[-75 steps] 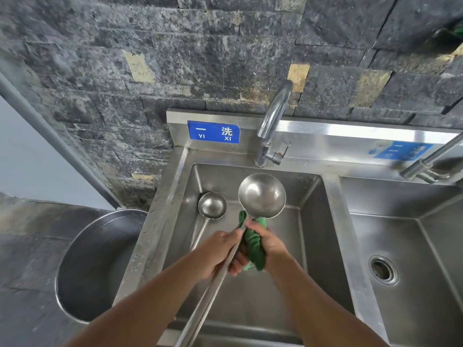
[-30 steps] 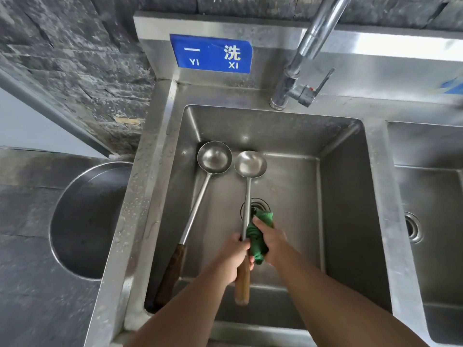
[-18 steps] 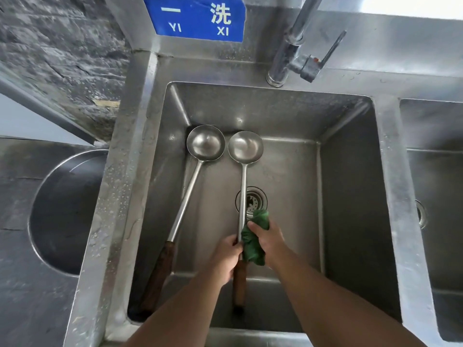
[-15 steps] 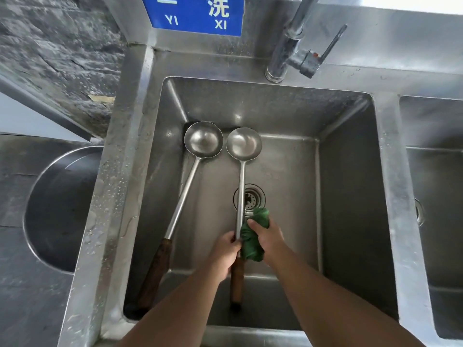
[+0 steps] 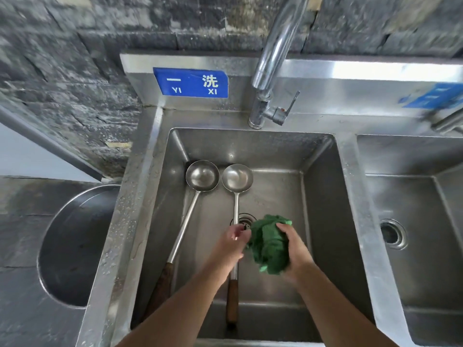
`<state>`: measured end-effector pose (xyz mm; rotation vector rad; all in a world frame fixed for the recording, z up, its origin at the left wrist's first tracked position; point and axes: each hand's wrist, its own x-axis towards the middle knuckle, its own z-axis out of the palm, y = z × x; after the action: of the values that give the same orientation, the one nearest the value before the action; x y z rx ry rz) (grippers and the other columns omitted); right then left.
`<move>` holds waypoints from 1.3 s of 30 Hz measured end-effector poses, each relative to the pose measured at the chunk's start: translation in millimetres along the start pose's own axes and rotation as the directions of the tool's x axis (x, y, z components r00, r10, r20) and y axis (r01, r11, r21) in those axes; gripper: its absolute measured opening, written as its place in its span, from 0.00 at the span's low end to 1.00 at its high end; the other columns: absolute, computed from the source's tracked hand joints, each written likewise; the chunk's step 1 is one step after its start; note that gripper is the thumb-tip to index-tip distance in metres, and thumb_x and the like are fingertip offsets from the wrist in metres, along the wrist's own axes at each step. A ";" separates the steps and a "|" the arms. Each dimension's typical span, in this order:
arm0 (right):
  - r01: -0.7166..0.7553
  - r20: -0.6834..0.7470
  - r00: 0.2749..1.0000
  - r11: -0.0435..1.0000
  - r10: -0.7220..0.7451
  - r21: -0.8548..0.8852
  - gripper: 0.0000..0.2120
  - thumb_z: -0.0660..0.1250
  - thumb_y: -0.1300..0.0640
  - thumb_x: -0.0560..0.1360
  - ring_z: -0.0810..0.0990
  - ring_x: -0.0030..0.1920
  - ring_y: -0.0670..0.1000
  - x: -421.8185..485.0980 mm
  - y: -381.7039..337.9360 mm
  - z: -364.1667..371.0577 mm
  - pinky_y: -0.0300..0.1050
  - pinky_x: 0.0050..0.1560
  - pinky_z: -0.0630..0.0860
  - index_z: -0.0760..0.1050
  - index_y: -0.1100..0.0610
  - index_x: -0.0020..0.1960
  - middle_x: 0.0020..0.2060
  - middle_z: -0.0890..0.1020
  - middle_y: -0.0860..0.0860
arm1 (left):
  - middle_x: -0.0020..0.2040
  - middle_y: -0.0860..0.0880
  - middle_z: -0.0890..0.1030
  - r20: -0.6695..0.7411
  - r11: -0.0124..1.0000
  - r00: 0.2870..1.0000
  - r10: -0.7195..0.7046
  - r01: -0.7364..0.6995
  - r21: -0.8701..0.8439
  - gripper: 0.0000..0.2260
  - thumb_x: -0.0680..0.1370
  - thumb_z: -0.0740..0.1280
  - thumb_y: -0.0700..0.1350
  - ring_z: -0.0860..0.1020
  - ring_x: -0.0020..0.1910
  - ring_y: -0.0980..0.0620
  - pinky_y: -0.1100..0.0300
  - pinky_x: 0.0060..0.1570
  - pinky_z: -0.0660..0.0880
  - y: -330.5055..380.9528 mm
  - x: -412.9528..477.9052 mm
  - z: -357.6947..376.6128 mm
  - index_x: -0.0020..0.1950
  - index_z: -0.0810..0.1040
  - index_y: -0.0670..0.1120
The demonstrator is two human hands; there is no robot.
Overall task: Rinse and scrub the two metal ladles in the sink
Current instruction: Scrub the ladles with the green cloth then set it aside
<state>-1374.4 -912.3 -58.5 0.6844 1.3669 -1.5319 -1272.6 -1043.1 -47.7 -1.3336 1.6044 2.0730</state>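
We're pinching the ladle [image 5: 236,196] at centre frame with our left hand [image 5: 231,242], right hand [image 5: 292,249] clutching the cloth [image 5: 268,244]; wet metal risks slipping free.

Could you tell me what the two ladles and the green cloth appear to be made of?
Both ladles, left ladle and right ladle, look like brushed stainless steel: grey, softly reflective bowls and shafts, with dark brown, seemingly wooden grips. The green cloth in the right hand looks like soft, matte woven fabric, crumpled into folds.
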 end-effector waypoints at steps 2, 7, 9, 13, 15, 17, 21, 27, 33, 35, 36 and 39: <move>-0.018 0.117 0.993 0.993 0.005 0.114 0.21 0.67 0.46 0.76 0.83 0.55 0.65 -16.3 -12.2 0.1 0.65 0.60 0.77 0.79 0.60 0.60 0.55 0.84 0.64 | 0.57 0.46 0.82 0.192 0.997 0.981 -0.018 0.032 -0.068 0.13 0.80 0.66 0.53 0.82 0.55 0.48 0.50 0.48 0.83 21.1 -10.3 13.8 0.63 0.76 0.50; 0.337 0.074 0.938 0.941 -0.338 0.021 0.14 0.68 0.54 0.78 0.82 0.55 0.66 -42.5 -34.6 3.1 0.71 0.55 0.77 0.77 0.60 0.60 0.56 0.82 0.66 | 0.46 0.38 0.84 -0.061 0.958 0.975 0.215 -0.198 0.209 0.08 0.81 0.64 0.48 0.84 0.46 0.41 0.39 0.44 0.81 47.6 -10.3 45.1 0.47 0.80 0.46; 0.476 0.019 0.879 0.871 -0.477 -0.122 0.08 0.67 0.56 0.79 0.84 0.52 0.62 -57.5 -44.8 -2.6 0.63 0.54 0.81 0.78 0.57 0.56 0.52 0.83 0.63 | 0.42 0.39 0.82 -0.135 0.907 0.939 0.315 -0.256 0.334 0.11 0.81 0.63 0.48 0.82 0.42 0.40 0.39 0.45 0.80 58.3 -10.7 54.0 0.43 0.78 0.43; 0.533 0.017 0.845 0.837 -0.535 -0.122 0.07 0.70 0.63 0.76 0.85 0.43 0.59 -75.9 -68.7 -37.1 0.53 0.44 0.83 0.79 0.63 0.54 0.44 0.85 0.60 | 0.38 0.51 0.75 -0.205 0.889 0.887 0.414 -0.345 0.302 0.10 0.82 0.63 0.47 0.75 0.44 0.45 0.48 0.51 0.77 92.6 -35.7 69.2 0.41 0.74 0.51; 0.493 -0.017 0.868 0.866 -0.496 -0.081 0.06 0.70 0.64 0.76 0.85 0.40 0.61 -81.4 -85.8 -61.6 0.56 0.41 0.83 0.80 0.64 0.52 0.41 0.85 0.62 | 0.38 0.49 0.77 -0.249 0.911 0.881 0.402 -0.357 0.207 0.08 0.82 0.63 0.47 0.77 0.40 0.46 0.41 0.48 0.78 102.5 -38.4 75.0 0.44 0.77 0.48; 0.482 -0.074 0.872 0.875 -0.484 -0.047 0.02 0.70 0.64 0.76 0.85 0.38 0.61 -88.1 -106.0 -90.0 0.57 0.40 0.83 0.80 0.61 0.48 0.39 0.85 0.62 | 0.43 0.48 0.80 -0.244 0.954 0.924 0.295 -0.299 0.020 0.06 0.82 0.63 0.46 0.79 0.43 0.49 0.41 0.48 0.79 110.4 -39.0 83.2 0.47 0.77 0.49; 0.509 -0.180 0.840 0.858 -0.512 -0.065 0.02 0.70 0.61 0.76 0.83 0.34 0.58 -89.0 -146.4 -149.1 0.54 0.36 0.84 0.79 0.60 0.46 0.37 0.83 0.61 | 0.60 0.45 0.81 -0.170 0.974 0.977 0.130 -0.159 -0.164 0.11 0.79 0.67 0.52 0.80 0.58 0.41 0.33 0.52 0.77 113.9 -18.8 99.7 0.60 0.76 0.50; 0.393 -0.321 0.868 0.919 -0.378 -0.018 0.12 0.79 0.57 0.68 0.84 0.50 0.65 -39.9 -185.8 -220.4 0.68 0.52 0.80 0.80 0.58 0.48 0.50 0.84 0.64 | 0.58 0.42 0.80 -0.044 0.973 0.999 0.028 -0.037 -0.229 0.08 0.82 0.64 0.42 0.81 0.53 0.42 0.44 0.47 0.80 115.0 -3.6 160.9 0.60 0.75 0.45; 0.287 -0.378 0.878 0.955 -0.294 -0.076 0.14 0.72 0.67 0.73 0.82 0.45 0.60 4.4 -188.2 -249.8 0.52 0.44 0.81 0.78 0.64 0.58 0.50 0.82 0.63 | 0.58 0.38 0.78 -0.068 0.954 0.993 -0.098 0.074 -0.291 0.14 0.80 0.61 0.30 0.78 0.54 0.39 0.41 0.53 0.75 78.0 39.0 193.8 0.64 0.72 0.39; 0.247 -0.408 0.863 0.953 -0.299 -0.176 0.11 0.71 0.68 0.72 0.80 0.39 0.58 13.3 -179.6 -258.2 0.47 0.36 0.78 0.79 0.61 0.54 0.44 0.81 0.61 | 0.52 0.39 0.80 -0.112 0.985 0.991 -0.069 0.049 -0.167 0.14 0.78 0.62 0.28 0.79 0.51 0.39 0.43 0.52 0.77 62.8 52.8 196.6 0.60 0.74 0.40; 0.224 -0.421 0.845 0.934 -0.328 -0.279 0.10 0.72 0.67 0.72 0.79 0.39 0.57 20.0 -173.6 -263.3 0.48 0.35 0.78 0.79 0.58 0.51 0.43 0.81 0.60 | 0.48 0.39 0.81 -0.148 1.000 0.989 -0.012 0.009 -0.021 0.12 0.76 0.63 0.28 0.80 0.48 0.41 0.45 0.50 0.78 56.6 55.5 197.5 0.57 0.76 0.39; 0.111 -0.420 0.818 0.824 -0.394 -0.556 0.09 0.74 0.63 0.70 0.80 0.41 0.57 37.2 -157.7 -265.3 0.49 0.43 0.79 0.78 0.54 0.47 0.44 0.83 0.58 | 0.38 0.41 0.81 -0.163 0.959 0.979 0.122 -0.074 0.275 0.06 0.72 0.65 0.31 0.79 0.38 0.45 0.54 0.38 0.75 38.1 71.7 202.6 0.47 0.79 0.36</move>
<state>-1577.4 -678.0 -81.3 0.6029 2.2667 -1.1209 -1443.8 -910.6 -74.6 -1.3998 1.9811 1.7468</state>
